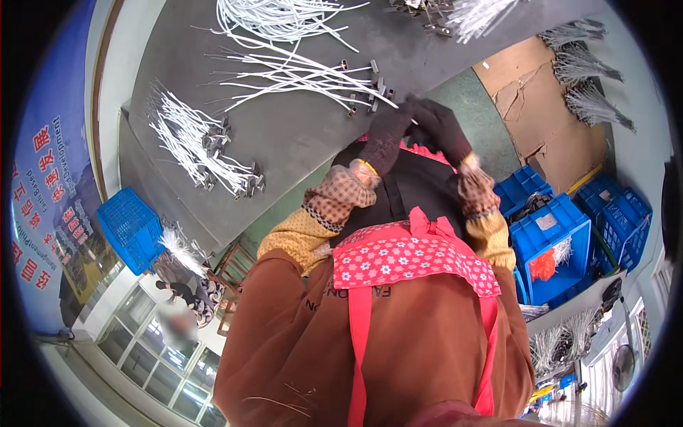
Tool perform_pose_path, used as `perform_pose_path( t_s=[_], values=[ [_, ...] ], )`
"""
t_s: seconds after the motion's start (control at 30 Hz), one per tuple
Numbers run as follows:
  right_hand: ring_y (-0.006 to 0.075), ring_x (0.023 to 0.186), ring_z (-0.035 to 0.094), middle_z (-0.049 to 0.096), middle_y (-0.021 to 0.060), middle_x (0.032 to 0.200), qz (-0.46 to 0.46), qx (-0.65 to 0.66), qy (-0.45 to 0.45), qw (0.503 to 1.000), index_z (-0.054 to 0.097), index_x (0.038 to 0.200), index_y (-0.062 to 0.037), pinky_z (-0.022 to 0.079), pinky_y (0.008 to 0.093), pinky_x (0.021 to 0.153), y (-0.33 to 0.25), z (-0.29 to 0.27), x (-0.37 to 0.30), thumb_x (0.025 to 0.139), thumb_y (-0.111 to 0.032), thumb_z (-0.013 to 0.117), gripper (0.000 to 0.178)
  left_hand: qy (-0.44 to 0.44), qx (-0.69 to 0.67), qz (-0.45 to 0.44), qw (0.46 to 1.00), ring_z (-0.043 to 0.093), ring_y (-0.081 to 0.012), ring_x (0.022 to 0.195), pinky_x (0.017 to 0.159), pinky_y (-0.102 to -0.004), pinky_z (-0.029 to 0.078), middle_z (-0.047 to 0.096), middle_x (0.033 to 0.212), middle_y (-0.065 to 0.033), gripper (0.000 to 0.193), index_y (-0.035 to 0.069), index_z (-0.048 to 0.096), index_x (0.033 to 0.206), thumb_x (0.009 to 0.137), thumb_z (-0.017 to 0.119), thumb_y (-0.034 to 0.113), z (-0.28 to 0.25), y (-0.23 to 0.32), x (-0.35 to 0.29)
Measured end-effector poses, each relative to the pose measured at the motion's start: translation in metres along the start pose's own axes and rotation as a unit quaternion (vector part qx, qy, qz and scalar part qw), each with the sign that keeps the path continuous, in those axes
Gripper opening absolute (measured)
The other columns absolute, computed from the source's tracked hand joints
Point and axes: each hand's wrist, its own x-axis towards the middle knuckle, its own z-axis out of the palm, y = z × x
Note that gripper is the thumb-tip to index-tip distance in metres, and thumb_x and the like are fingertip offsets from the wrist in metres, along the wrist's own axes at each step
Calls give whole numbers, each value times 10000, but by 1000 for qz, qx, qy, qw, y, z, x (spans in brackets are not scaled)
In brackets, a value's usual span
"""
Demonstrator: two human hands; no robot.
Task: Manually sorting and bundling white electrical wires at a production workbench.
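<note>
Both my hands wear dark gloves and come together at the table's near edge. My left hand [388,139] is closed on a long white cable [363,87], which runs back across the grey table [299,132]. A short bit of white shows between the two gloves. Close against it is my right hand [439,127], its fingers curled in; what they grip is hidden by the dark glove. Just beyond my hands lies a loose spread of white cables [284,80] with small dark and metallic connectors at their right ends.
A bundle of white cables [188,135] lies at the left, and a coiled heap [277,18] at the back. Blue crates [551,235] stand at my right, near flattened cardboard [533,99] and grey wire bundles [597,107]. Another blue basket [131,231] is far left; a person [181,292] sits beyond.
</note>
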Motion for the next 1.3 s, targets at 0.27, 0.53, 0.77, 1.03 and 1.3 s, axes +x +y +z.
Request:
perform_pose_path(
  t_s=[0.27, 0.53, 0.77, 1.03, 1.3],
  values=[
    [130, 670, 624, 662, 69, 763, -84, -132, 33, 987, 673, 1113, -35, 512, 298, 606, -11, 77, 87, 974, -387, 600, 385, 168, -63, -89, 980, 682, -385, 855, 729, -454, 544, 699, 923, -195, 270, 28, 647, 1101, 898, 656, 204, -49, -39, -18],
    [372, 884, 702, 720, 124, 1049, -132, -394, 99, 904, 663, 1142, -170, 545, 489, 757, 10, 91, 108, 943, -416, 607, 322, 53, -104, -125, 985, 709, -246, 777, 678, -434, 569, 727, 897, -172, 468, -22, 662, 1034, 1018, 491, 413, -127, -136, 73],
    [319, 978, 686, 694, 91, 1141, -223, -394, 78, 888, 630, 1254, -197, 544, 467, 773, 5, 91, 96, 864, -317, 705, 415, 54, 294, -145, 943, 718, -394, 915, 795, -467, 585, 705, 1045, -266, 373, 17, 596, 1172, 974, 551, 330, -94, -220, 245],
    [234, 931, 718, 722, 134, 1093, -103, -260, 495, 823, 712, 1118, -107, 539, 386, 813, -34, -8, 113, 879, -378, 704, 361, 140, -524, -288, 789, 709, -256, 799, 762, -358, 586, 703, 913, -144, 312, -40, 620, 1083, 1012, 513, 245, -108, -30, 110],
    [307, 983, 707, 727, 122, 1105, -67, -246, 458, 852, 716, 1122, -110, 542, 401, 841, -33, -54, 154, 853, -439, 698, 425, 126, -292, -209, 925, 593, -69, 668, 615, -261, 490, 680, 827, -46, 358, 19, 655, 1033, 1058, 485, 333, -108, 94, 74]
  ],
)
